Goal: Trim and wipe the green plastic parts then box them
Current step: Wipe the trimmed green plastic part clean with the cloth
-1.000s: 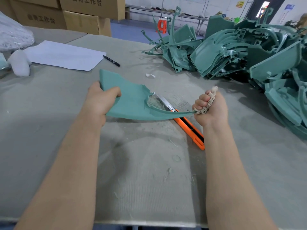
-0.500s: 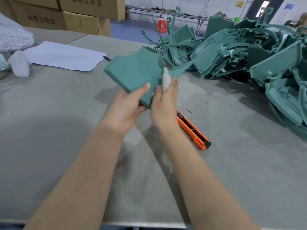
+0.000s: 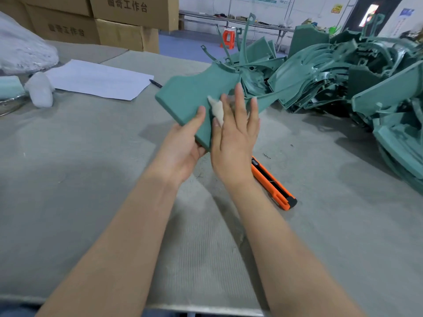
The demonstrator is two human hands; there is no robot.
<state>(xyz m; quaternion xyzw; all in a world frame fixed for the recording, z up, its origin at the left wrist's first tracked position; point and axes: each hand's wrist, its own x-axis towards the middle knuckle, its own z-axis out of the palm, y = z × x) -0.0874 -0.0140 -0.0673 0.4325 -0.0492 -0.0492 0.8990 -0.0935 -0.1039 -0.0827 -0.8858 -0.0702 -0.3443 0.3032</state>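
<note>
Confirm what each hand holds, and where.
Left hand grips the green part by its near lower edge, thumb on top. Right hand presses a white cloth flat against the part's face.

A single head-worn wide-angle view looks forward and down, close over the table (image 3: 68,179) toward stacked cartons (image 3: 128,17).

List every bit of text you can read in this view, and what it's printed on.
"曲奇工作台": upper cardboard box.
"曲奇工作台": lower cardboard box, blurrier but the same print.
Yellow wall sign: too small to read.
Blue wall sign: too blurred to read.
Orange utility knife: markings too small to read.
</note>
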